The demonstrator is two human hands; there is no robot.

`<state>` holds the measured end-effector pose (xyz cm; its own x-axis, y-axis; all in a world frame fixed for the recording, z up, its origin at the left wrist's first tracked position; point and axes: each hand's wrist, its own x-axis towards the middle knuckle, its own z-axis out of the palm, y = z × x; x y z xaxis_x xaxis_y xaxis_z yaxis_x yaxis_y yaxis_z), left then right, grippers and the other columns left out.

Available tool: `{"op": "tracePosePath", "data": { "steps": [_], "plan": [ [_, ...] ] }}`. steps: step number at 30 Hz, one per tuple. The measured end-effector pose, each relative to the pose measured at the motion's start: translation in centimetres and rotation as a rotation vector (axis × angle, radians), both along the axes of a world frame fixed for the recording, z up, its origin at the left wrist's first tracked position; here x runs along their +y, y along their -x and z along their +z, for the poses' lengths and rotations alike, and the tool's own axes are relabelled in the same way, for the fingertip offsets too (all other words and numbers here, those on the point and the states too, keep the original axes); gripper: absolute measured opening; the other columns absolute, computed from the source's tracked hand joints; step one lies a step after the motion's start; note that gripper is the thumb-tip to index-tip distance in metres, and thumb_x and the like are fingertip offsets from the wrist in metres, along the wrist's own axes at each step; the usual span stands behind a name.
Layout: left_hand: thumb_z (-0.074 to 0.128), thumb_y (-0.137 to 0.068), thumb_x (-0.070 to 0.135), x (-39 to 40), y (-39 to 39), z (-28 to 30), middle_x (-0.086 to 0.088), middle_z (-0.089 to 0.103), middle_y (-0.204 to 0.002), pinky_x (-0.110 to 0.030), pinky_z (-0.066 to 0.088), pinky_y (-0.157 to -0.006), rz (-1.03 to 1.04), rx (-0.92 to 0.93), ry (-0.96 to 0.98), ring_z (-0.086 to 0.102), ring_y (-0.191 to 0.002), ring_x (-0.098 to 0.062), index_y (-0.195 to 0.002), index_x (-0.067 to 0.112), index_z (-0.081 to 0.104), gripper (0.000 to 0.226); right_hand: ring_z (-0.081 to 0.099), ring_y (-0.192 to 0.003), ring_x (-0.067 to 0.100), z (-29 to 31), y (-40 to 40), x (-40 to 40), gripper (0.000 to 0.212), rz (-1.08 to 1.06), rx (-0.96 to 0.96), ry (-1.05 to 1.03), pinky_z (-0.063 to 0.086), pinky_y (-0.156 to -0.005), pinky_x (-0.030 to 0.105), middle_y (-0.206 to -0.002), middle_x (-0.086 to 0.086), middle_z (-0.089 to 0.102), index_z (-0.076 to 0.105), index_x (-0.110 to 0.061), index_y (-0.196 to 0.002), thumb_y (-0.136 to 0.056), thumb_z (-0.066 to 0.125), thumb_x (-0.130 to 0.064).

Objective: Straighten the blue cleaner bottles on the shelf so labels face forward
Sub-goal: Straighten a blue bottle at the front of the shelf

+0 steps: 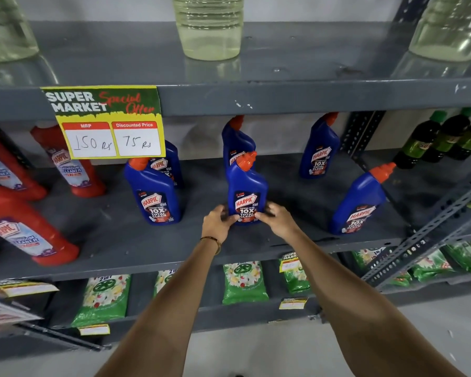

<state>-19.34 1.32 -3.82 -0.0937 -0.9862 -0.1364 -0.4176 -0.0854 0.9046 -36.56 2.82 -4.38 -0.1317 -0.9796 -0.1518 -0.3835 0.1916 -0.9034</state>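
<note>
Several blue cleaner bottles with orange caps stand on the grey middle shelf (297, 240). The front centre bottle (245, 186) is upright with its label facing me. My left hand (218, 223) grips its base from the left and my right hand (279, 217) grips it from the right. Another blue bottle (237, 140) stands right behind it. The front left bottle (155, 194) faces forward, with one (169, 161) behind it partly hidden by a price sign. A back right bottle (320, 148) and a front right bottle (360, 202) lean in the wide-angle view, labels visible.
Red bathroom cleaner bottles (74, 164) fill the shelf's left end. Dark green bottles (441, 137) stand at the far right beyond a perforated upright (419, 246). A yellow price sign (106, 123) hangs from the upper shelf, which holds clear jugs (210, 25). Green packets (244, 281) lie below.
</note>
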Motion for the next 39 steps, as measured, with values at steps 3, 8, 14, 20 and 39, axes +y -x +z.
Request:
{"op": "tracePosePath", "data": {
  "steps": [3,8,14,20,39],
  "plan": [
    [0.069,-0.079,0.021,1.1,-0.2,0.0,-0.015,0.067,-0.115,-0.039,0.051,-0.094,-0.005,-0.006,-0.003,0.062,-0.106,-0.028,-0.113,0.005,0.058,0.04,0.06,-0.111,0.024,-0.1,0.0,1.2,0.037,-0.011,0.002,-0.01,0.049,-0.097,0.038,-0.123,0.015,0.064,0.057,-0.004,-0.119,-0.084,0.065,-0.015],
    [0.071,-0.077,0.022,2.8,-0.4,0.0,-0.016,0.067,-0.114,-0.041,0.051,-0.095,-0.015,-0.005,-0.01,0.062,-0.105,-0.028,-0.113,0.005,0.058,0.042,0.061,-0.109,0.023,-0.3,0.0,3.2,0.038,-0.027,0.022,-0.014,0.05,-0.094,0.036,-0.12,0.013,0.065,0.058,-0.005,-0.117,-0.083,0.067,-0.019],
    [0.072,-0.077,0.024,4.1,-0.5,-0.1,-0.015,0.068,-0.112,-0.041,0.052,-0.093,-0.021,-0.032,0.008,0.063,-0.103,-0.028,-0.109,0.004,0.06,0.04,0.062,-0.106,0.023,-0.4,0.0,4.8,0.034,-0.037,0.02,-0.001,0.049,-0.091,0.033,-0.117,0.015,0.067,0.06,-0.004,-0.114,-0.083,0.067,-0.017],
    [0.073,-0.076,0.024,4.7,-0.5,0.0,-0.016,0.068,-0.112,-0.043,0.052,-0.093,-0.023,-0.039,0.01,0.063,-0.103,-0.028,-0.109,0.004,0.06,0.041,0.062,-0.107,0.026,-0.3,0.0,5.4,0.037,-0.03,0.0,-0.002,0.05,-0.095,0.038,-0.117,0.017,0.067,0.059,-0.002,-0.117,-0.083,0.066,-0.015],
    [0.071,-0.077,0.022,5.4,-0.7,0.3,-0.017,0.066,-0.116,-0.037,0.052,-0.093,-0.059,-0.026,0.006,0.062,-0.106,-0.026,-0.115,0.002,0.057,0.045,0.063,-0.101,0.019,0.5,0.7,5.7,0.038,0.028,-0.074,-0.04,0.049,-0.097,0.037,-0.117,0.013,0.067,0.06,-0.008,-0.116,-0.08,0.07,-0.014]
  ]
}}
